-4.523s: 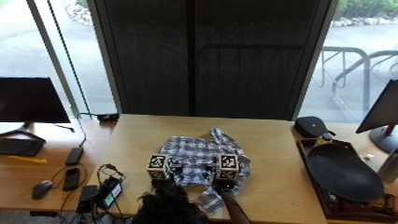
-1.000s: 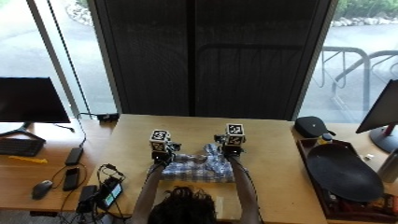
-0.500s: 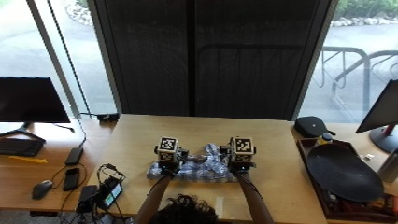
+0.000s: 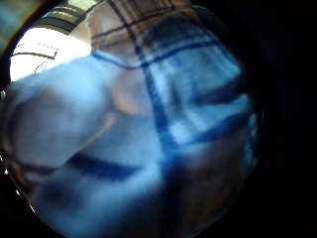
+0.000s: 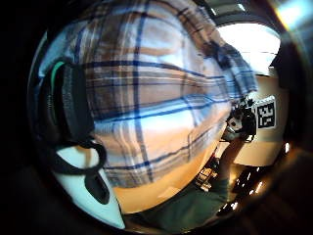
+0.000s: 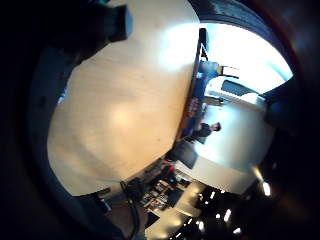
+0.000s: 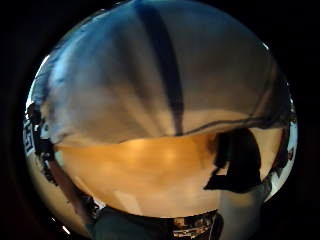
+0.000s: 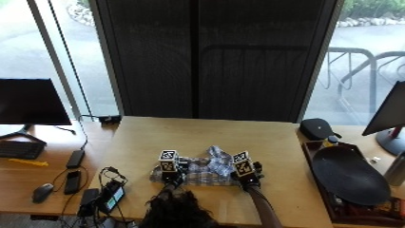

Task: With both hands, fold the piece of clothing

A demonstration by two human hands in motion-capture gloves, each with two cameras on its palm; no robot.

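A blue and white plaid shirt (image 8: 206, 170) lies bunched in a wide band near the front of the wooden table (image 8: 190, 137). My left hand (image 8: 171, 178) grips its left end and my right hand (image 8: 250, 181) grips its right end. Plaid cloth (image 4: 163, 124) fills the left little finger side palm view. In the left thumb side palm view the shirt (image 5: 151, 98) hangs over a curled gloved finger (image 5: 68, 107), with the right hand (image 5: 242, 125) beyond it. The right thumb side palm view has cloth (image 7: 165, 75) close above bare table (image 7: 150, 175), beside a gloved finger (image 7: 237, 160).
A black round tray (image 8: 349, 175) and a black case (image 8: 316, 128) sit at the table's right end. On the side desk to the left are a monitor (image 8: 32, 102), a mouse (image 8: 42, 192), a phone (image 8: 72, 179) and cabled devices (image 8: 109, 197). Bare table lies beyond the shirt.
Over the last second both hands came back toward the person, drawing the shirt's far part over itself. The shirt is now a narrower band than 4.5 s ago.
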